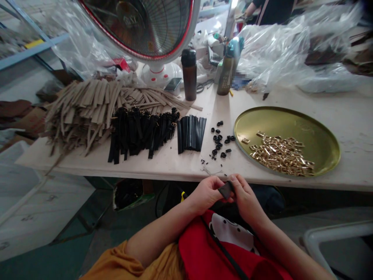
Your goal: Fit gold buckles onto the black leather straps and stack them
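Observation:
Just off the table's front edge, above my lap, my left hand [210,191] and my right hand [241,191] meet around a dark strap [226,189]. Fingers of both hands are closed on it, and a flat pointed end shows between them. The rest of the strap is hidden by my fingers. On the table beyond lie small black loops [218,142], some scattered singly. Left of these is a row of flat black straps [190,134]. Gold metal buckles [282,155] are heaped in a round gold tray [317,136] to the right.
Black straps with buckles [142,130] lie beside a large pile of beige strips [84,111]. A fan [145,27], a dark bottle [189,76], a green bottle [225,74] and a phone [173,84] stand behind. Plastic bags [279,50] fill the back right, near another person [275,11].

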Motion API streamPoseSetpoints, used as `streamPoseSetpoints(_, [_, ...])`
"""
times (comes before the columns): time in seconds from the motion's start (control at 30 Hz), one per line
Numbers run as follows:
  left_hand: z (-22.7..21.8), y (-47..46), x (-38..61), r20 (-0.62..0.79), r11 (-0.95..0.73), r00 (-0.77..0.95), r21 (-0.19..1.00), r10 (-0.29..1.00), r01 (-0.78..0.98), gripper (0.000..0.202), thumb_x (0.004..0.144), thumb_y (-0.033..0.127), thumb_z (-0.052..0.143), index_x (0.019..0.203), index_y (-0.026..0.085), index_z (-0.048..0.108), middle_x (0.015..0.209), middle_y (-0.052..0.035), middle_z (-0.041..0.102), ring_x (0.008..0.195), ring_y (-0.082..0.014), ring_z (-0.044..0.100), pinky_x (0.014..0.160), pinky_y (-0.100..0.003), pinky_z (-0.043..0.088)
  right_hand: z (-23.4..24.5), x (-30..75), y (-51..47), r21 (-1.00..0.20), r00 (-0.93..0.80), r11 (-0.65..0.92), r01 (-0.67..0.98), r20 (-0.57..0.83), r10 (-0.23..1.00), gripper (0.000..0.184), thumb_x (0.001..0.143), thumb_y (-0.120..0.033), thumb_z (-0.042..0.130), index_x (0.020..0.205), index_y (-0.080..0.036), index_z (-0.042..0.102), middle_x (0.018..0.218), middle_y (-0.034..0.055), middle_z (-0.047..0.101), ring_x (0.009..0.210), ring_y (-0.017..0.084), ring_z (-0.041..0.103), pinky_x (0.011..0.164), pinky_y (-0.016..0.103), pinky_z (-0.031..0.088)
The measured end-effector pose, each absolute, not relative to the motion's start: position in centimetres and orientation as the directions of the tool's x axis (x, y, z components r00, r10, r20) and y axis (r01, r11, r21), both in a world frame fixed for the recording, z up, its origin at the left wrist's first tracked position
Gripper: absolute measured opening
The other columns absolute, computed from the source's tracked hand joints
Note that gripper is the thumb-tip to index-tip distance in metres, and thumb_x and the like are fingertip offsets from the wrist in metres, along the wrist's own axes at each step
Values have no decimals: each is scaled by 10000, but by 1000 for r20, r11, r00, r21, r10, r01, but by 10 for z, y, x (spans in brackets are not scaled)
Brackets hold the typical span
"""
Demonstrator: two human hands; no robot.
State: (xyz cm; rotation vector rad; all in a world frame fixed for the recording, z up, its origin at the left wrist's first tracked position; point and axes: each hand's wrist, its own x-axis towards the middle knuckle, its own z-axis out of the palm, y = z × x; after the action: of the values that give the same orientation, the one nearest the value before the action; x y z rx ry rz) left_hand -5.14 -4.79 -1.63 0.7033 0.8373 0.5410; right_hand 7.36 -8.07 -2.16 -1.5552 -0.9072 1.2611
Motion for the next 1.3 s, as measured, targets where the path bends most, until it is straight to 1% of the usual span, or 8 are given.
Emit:
streamPoseSetpoints(0.2, [-12, -48, -54, -466, 572, 508, 817, 725, -66, 351, 623, 376, 701, 731, 147, 457, 629, -4, 622, 553, -115, 599, 564, -237, 440, -21, 79, -83, -916, 101, -374, -144, -389, 916, 316, 807, -521, 418, 679, -233, 397, 487, -58, 340, 415, 108, 335, 393, 242, 289])
streamPoseSetpoints(0.47, [-8, -35, -61, -496, 640, 569, 765, 656, -70, 339, 631, 381, 690, 764, 123, 515, 658, -19, 632, 542, -93, 584, 562, -216, 444, -24, 85, -80, -952, 103, -302, 55, -295, 950, 333, 821, -529, 402, 696, -221, 400, 514, -66, 317, 450, 97, 316, 410, 220, 246])
streamPoseSetpoints(0.67, [-21, -37, -67, -401, 392, 595, 907, 696, 154, 289, 706, 401, 611, 751, 122, 553, 629, 10, 572, 573, -92, 544, 541, -199, 409, -30, 86, -85, -928, 73, -190, 321, -175, 982, 302, 843, -471, 386, 686, -216, 426, 544, -45, 387, 504, 119, 378, 468, 239, 296])
streamPoseSetpoints(0.77, [-22, -39, -68, -392, 347, 568, 918, 723, 193, 267, 726, 393, 588, 752, 130, 551, 618, 18, 551, 574, -94, 530, 527, -194, 395, -33, 85, -86, -929, 64, -168, 329, -155, 986, 290, 852, -451, 375, 689, -217, 427, 539, -47, 386, 497, 119, 379, 467, 239, 297])
streamPoseSetpoints(0.9, [-14, -33, -71, -411, 382, 652, 903, 637, 196, 293, 741, 410, 562, 812, 126, 568, 661, -6, 590, 590, -115, 557, 560, -218, 425, -31, 85, -85, -934, 69, -189, 303, -177, 982, 294, 850, -457, 376, 688, -217, 432, 536, -48, 388, 492, 119, 382, 459, 235, 298])
streamPoseSetpoints(1.13, [-1, -24, -79, -258, -172, 722, 869, 642, 464, 267, 824, 339, 452, 806, 147, 637, 750, -28, 639, 692, -132, 568, 629, -204, 406, -28, 90, -85, -891, -65, -137, 432, -182, 981, 296, 859, -439, 369, 663, -222, 414, 541, -39, 422, 516, 129, 404, 488, 250, 313])
streamPoseSetpoints(1.23, [-5, -28, -75, -230, -253, 745, 844, 626, 473, 258, 832, 329, 443, 805, 160, 637, 757, -25, 644, 700, -126, 569, 637, -196, 400, -33, 88, -91, -909, -53, -164, 384, -199, 979, 301, 861, -441, 366, 660, -220, 407, 554, -39, 413, 517, 123, 393, 476, 243, 316])
streamPoseSetpoints(1.3, [-11, -29, -73, -249, -208, 722, 853, 645, 479, 255, 827, 341, 449, 795, 160, 626, 740, -24, 640, 696, -123, 568, 631, -195, 402, -37, 86, -93, -923, -32, -191, 335, -214, 976, 305, 860, -451, 364, 668, -218, 409, 563, -37, 409, 520, 121, 390, 468, 238, 319])
